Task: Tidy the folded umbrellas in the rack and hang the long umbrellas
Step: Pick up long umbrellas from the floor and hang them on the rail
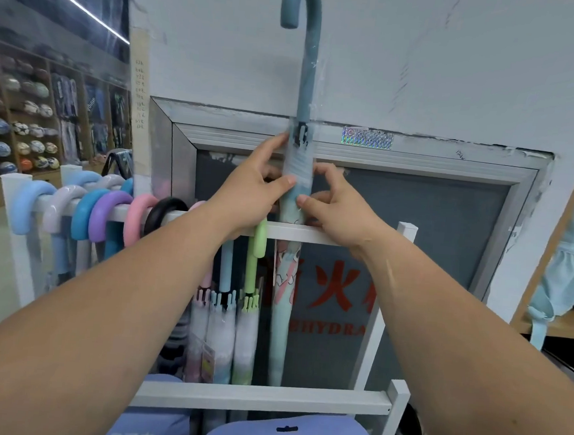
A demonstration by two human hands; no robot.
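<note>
Above the rail [298, 233] I've both hands pinching the teal umbrella [298, 170], left hand [249, 193] and right hand [336, 204], keeping it upright, crook high, likely to hook on

I see two arms entering from the lower corners of the frame, the left arm [106, 309] from the lower left and the right arm [468, 338] from the lower right. Both are bare from frame edge to wrist: no sleeve, cuff, glove or strap is visible. I note no watch or bracelet at either wrist. The left hand [246, 193], just left of frame centre, is bare, with no ring on the visible fingers; its thumbnail [290, 180] is short and unpainted. The right hand [341, 211], just right of centre, is likewise bare, with short, plain nails. I see a few small dark spots on the right forearm near the lower right edge.
</note>
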